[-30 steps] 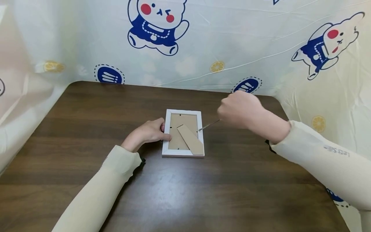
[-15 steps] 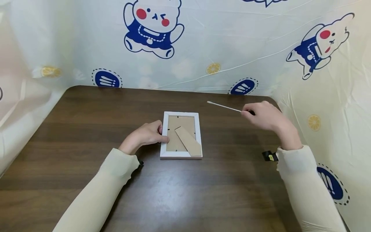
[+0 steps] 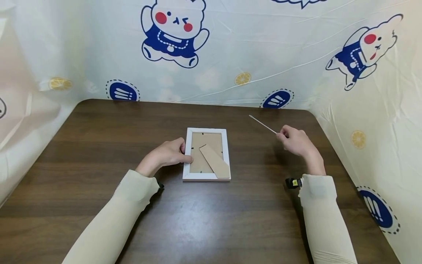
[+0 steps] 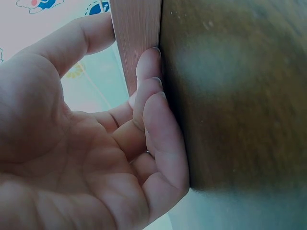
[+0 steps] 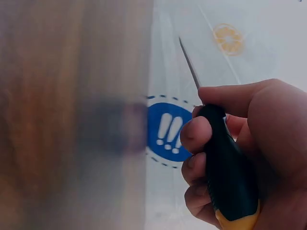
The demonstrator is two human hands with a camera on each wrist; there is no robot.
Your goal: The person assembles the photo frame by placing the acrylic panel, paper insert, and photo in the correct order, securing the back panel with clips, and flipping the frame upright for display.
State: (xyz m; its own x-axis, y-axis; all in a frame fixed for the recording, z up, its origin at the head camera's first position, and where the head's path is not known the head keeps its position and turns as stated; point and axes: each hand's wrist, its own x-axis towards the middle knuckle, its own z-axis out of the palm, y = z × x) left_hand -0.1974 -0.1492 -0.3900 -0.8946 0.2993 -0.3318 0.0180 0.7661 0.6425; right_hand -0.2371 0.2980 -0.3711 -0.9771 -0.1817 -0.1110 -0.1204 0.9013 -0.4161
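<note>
A white picture frame (image 3: 206,177) lies face down on the table, its brown backing board (image 3: 211,139) and slanted stand leg (image 3: 214,161) facing up. My left hand (image 3: 166,153) grips its left side, thumb over the top edge. From the left wrist view, the curled fingers (image 4: 165,129) bear against the frame's side edge (image 4: 136,43). Off to the right, my right hand (image 3: 298,142) holds a screwdriver (image 3: 263,125), its thin shaft pointing up and left, away from the frame. Its black and yellow handle (image 5: 232,167) fills my curled fingers in the right wrist view.
The brown wooden table (image 3: 197,227) carries the frame. A pale printed curtain (image 3: 230,44) with cartoon bears rises behind the far edge and along both sides. Small dark tabs (image 3: 192,148) sit around the backing board's edges. A black wrist strap (image 3: 292,183) shows at my right cuff.
The screwdriver tip has left the frame's right edge, and my right hand has drawn back to the right, then settled slightly lower. My left hand keeps its grip on the frame.
</note>
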